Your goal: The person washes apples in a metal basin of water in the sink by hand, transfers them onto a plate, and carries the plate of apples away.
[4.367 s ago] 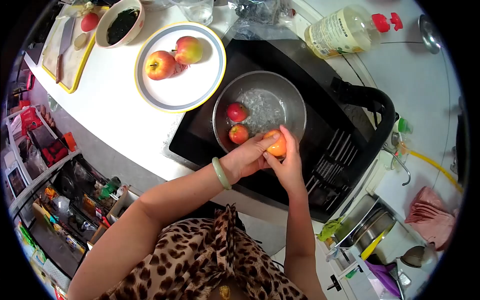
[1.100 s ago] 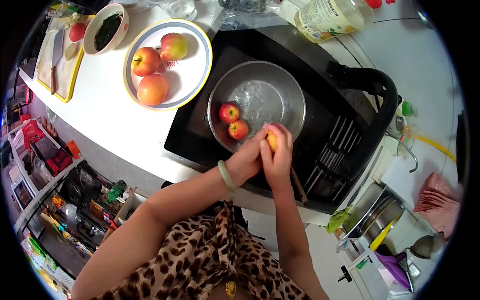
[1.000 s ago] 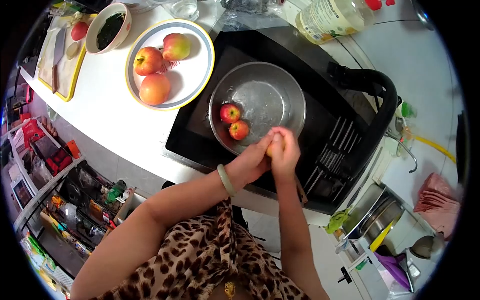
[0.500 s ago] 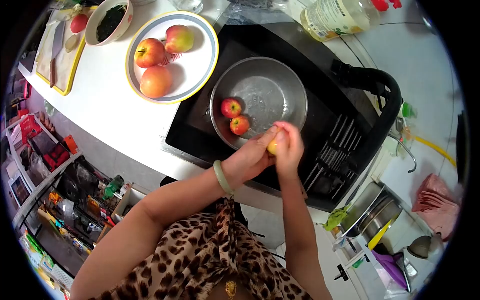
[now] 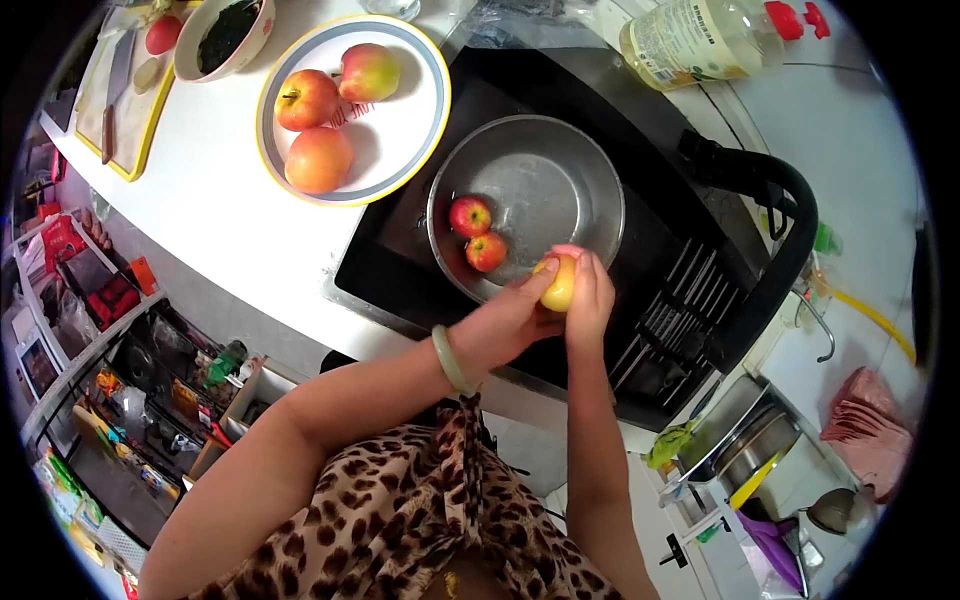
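Over the near rim of a round metal pot (image 5: 602, 190), my two hands are closed around a wet, shiny yellow apple (image 5: 559, 287). My left hand (image 5: 507, 325) wraps it from the left, thumb on top. My right hand (image 5: 590, 300) presses on it from the right, with its fingers bent over the far side. Much of the fruit shows between the thumbs; its underside is hidden. Two small red apples, a darker one (image 5: 469, 215) and a lighter one (image 5: 487, 252), lie at the left side of the pot's bottom.
The pot stands in a black sink (image 5: 400, 270) under a black faucet (image 5: 790, 200). To the left, a plate (image 5: 395, 185) holds three large apples. Beyond it are a bowl (image 5: 255, 45) of dark greens and a cutting board (image 5: 150, 130) with a knife (image 5: 120, 70). A bottle (image 5: 690, 40) stands at upper right.
The apple has been turned up between my hands, so more of its yellow side shows. My fingers have shifted apart a little around it. The whole view has moved slightly.
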Motion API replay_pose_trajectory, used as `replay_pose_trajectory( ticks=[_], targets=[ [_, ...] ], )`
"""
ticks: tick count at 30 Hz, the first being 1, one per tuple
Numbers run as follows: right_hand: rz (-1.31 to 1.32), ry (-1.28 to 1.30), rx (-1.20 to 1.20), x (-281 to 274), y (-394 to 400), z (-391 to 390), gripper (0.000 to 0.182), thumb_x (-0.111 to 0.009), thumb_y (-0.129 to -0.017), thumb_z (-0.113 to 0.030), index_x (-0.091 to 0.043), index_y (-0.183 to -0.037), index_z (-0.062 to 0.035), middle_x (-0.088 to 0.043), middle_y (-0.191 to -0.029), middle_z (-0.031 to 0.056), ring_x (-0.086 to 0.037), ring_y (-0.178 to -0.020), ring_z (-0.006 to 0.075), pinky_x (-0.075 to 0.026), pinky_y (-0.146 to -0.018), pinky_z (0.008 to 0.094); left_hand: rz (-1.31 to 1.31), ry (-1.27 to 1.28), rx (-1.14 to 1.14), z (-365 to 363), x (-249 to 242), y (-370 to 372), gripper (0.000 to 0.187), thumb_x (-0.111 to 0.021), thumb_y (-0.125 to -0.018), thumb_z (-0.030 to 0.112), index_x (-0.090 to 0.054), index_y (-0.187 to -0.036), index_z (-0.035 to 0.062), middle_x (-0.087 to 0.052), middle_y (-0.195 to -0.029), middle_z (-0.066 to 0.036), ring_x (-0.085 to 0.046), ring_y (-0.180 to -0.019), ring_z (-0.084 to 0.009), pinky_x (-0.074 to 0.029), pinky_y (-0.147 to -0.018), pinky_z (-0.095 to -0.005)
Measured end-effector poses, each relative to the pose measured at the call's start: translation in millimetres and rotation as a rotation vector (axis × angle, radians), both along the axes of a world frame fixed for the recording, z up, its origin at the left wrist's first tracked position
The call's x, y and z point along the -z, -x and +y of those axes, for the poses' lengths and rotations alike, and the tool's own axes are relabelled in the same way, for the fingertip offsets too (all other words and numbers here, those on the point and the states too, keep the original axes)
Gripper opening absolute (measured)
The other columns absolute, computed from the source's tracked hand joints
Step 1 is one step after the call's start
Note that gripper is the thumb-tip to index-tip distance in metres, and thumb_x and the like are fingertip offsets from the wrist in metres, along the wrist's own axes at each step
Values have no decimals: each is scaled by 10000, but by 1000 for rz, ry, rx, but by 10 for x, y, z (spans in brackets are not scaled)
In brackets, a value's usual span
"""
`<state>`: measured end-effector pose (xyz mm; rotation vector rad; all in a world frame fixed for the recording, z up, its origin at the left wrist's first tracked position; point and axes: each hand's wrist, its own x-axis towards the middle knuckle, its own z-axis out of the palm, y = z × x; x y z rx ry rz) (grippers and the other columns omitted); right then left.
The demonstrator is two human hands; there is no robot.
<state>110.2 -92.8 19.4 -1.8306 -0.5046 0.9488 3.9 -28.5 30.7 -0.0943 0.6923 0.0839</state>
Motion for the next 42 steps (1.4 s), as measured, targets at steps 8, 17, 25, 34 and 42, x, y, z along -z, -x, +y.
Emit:
replay_pose_trajectory(
  ticks=[8, 17, 25, 34, 42],
  targets=[
    [145, 198, -150, 629, -455, 300, 444, -454, -969, -432, -660, -1143, -78, -634, -1168, 77, -561, -1091, 173, -374, -1001, 315, 205, -72, -32, 387, 511, 213, 391, -562, -938, 401, -494, -1228, 148, -556, -1196, -64, -536, -1110, -206, -489, -880, -392],
    [937, 16, 412, 753, -176, 261, 280, -515, -964, -262, -595, -1086, -23, -605, -1187, 137, -586, -1080, 243, -479, -876, 342, 511, -237, -198, 683, 708, 150, 345, -530, -970, 313, -464, -1240, 107, -524, -1175, -95, -515, -1091, -248, -472, -902, -457],
    [-336, -39, -64, 11, 79, 271, 297, -453, -959, -191, -606, -1116, 10, -637, -1082, 128, -608, -970, 228, -473, -860, 310, 0, -94, 8, 312, 157, -120, 356, -520, -975, 324, -479, -1263, 119, -553, -1201, -53, -560, -1064, -201, -470, -927, -387],
    [96, -56, 38, -136, 18, 199, 331, -455, -968, -261, -597, -1104, 4, -622, -1099, 143, -568, -1042, 228, -423, -950, 355, -98, -6, 65, 261, 271, -50, 371, -518, -970, 380, -501, -1236, 122, -568, -1179, -53, -560, -1081, -186, -470, -924, -363],
    [420, -151, 7, 6, -175, 138, 288, -451, -967, -194, -644, -971, 20, -665, -938, 112, -629, -891, 215, -474, -865, 327, -42, -131, 190, 202, -15, 18, 424, -490, -974, 421, -461, -1277, 125, -550, -1210, -37, -551, -1082, -161, -452, -943, -341]
  ],
)
